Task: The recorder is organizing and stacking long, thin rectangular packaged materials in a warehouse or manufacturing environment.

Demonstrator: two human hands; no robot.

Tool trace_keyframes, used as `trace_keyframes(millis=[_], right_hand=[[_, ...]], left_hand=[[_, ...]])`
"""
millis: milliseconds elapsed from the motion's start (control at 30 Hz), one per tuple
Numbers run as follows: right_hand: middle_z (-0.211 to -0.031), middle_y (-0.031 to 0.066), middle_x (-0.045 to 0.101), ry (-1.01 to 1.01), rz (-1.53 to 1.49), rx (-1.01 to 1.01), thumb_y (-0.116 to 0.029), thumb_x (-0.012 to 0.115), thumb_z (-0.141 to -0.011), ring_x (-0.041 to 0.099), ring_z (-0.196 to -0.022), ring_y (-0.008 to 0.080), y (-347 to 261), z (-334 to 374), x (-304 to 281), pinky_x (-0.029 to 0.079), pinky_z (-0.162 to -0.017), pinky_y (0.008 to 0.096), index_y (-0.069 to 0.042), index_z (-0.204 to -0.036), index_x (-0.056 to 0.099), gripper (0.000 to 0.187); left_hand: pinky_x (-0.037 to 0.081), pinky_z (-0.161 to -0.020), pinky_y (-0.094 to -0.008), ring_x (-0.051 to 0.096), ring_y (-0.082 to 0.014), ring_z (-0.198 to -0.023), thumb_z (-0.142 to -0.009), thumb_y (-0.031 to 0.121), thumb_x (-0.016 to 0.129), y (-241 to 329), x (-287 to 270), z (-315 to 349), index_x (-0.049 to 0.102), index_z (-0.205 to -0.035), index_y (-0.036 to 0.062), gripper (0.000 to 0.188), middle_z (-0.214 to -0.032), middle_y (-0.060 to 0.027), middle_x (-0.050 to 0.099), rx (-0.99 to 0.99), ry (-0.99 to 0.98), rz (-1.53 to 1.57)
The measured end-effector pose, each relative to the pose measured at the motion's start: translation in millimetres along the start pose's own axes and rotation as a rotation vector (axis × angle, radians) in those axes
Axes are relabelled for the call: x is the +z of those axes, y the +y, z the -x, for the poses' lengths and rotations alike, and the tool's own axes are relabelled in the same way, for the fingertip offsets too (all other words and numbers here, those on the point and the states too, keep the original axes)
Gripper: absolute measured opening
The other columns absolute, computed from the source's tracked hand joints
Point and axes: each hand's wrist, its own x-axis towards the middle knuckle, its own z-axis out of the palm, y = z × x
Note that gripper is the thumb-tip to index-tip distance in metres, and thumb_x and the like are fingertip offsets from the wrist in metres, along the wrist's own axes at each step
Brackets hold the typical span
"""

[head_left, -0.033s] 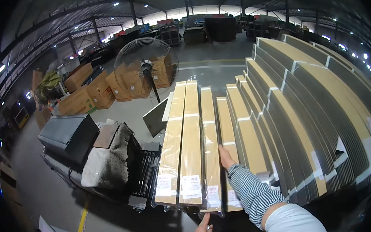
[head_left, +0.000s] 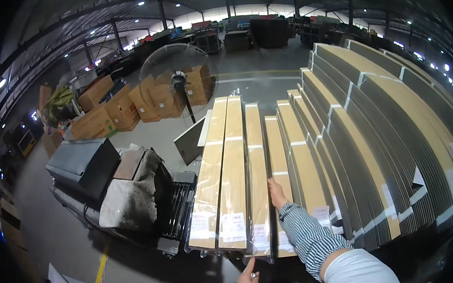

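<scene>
A long, narrow bundle of tan cardboard strips [head_left: 258, 181], wrapped in clear plastic with a white strap, lies lengthwise before me. At its near end, my left hand [head_left: 246, 282] grips the lower edge, a ring on one finger; some fingers are hidden. Along its right side, my right hand [head_left: 277, 193] holds the edge, fingertips partly out of sight in the gap. Two similar wrapped bundles [head_left: 231, 183] lie close on the left, with white paper labels near their front ends. A lower tan bundle [head_left: 275, 143] sits under and beyond my right hand.
Stepped stacks of strapped cardboard strips [head_left: 365, 152] rise on the right. To the left stand a black machine with rollers [head_left: 181, 209], a dark metal box [head_left: 82, 162] and a grey cloth [head_left: 130, 202]. A pedestal fan [head_left: 179, 81] and brown cartons [head_left: 146, 100] are farther back.
The view has shifted very slightly. Both hands keep their places at the bundle's near end and right side.
</scene>
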Motion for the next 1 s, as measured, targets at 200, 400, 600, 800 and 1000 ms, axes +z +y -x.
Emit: trace_keyframes(millis=[200, 400, 600, 800, 1000], right_hand=[[-0.154, 0.0201, 0.023, 0.432, 1.334, -0.112, -0.015, 0.068, -0.080, 0.016, -0.143, 0.0394, 61.1, 181.8, 6.7, 0.019, -0.114, 0.0538, -0.008, -0.143, 0.038, 0.071], [-0.159, 0.0207, 0.006, 0.455, 1.398, 0.233, -0.020, 0.080, -0.064, 0.020, -0.140, 0.0423, 28.1, 225.3, -21.3, 0.027, -0.105, 0.0592, -0.016, -0.151, 0.025, 0.102], [-0.125, 0.0104, 0.055, 0.006, -0.024, 0.004, -0.012, 0.068, -0.079, 0.057, -0.111, 0.0246, -96.5, 300.1, -11.4, 0.049, -0.090, 0.0311, -0.009, -0.146, 0.038, 0.074], [-0.133, 0.0075, 0.054, -0.094, -0.101, -0.065, -0.009, 0.057, -0.082, 0.058, -0.112, 0.0178, -134.6, 452.1, -41.3, 0.047, -0.094, 0.0278, -0.008, -0.150, 0.033, 0.073], [-0.158, 0.0206, 0.020, 0.326, 1.177, -0.353, -0.019, 0.080, -0.061, 0.034, -0.136, 0.0400, -100.0, 520.1, -71.6, 0.033, -0.108, 0.0492, -0.019, -0.140, 0.054, 0.083]], left_hand=[[0.047, -0.097, -0.0332, 0.063, -0.0298, -0.113, -0.077, 0.006, 0.072, -24.3, -18.6, 16.6, 0.062, -0.122, 0.0057, 0.046, -0.117, -0.0146, 0.067, -0.002, 0.195, 0.037], [0.048, -0.096, -0.0324, 0.064, -0.0259, -0.110, -0.078, 0.000, 0.068, 7.5, -11.5, 50.3, 0.068, -0.112, 0.0050, 0.034, -0.114, -0.0118, 0.068, 0.027, 0.109, 0.060], [0.046, -0.078, -0.0258, 0.059, -0.0137, -0.087, -0.084, -0.005, 0.058, -10.1, -18.6, 92.9, 0.070, -0.110, 0.0053, 0.030, -0.099, -0.0057, 0.069, 0.176, 0.207, 0.113], [0.049, -0.086, -0.0288, 0.067, -0.0195, -0.095, -0.084, -0.007, 0.057, 19.9, -28.4, 113.0, 0.068, -0.108, 0.0032, 0.029, -0.101, -0.0108, 0.070, 0.179, 0.098, 0.135], [0.033, -0.053, -0.0185, 0.042, -0.0018, -0.059, -0.092, -0.002, 0.053, 75.4, -28.3, 134.4, 0.067, -0.113, 0.0019, 0.025, -0.075, 0.0045, 0.056, 0.255, -0.031, 0.388]])
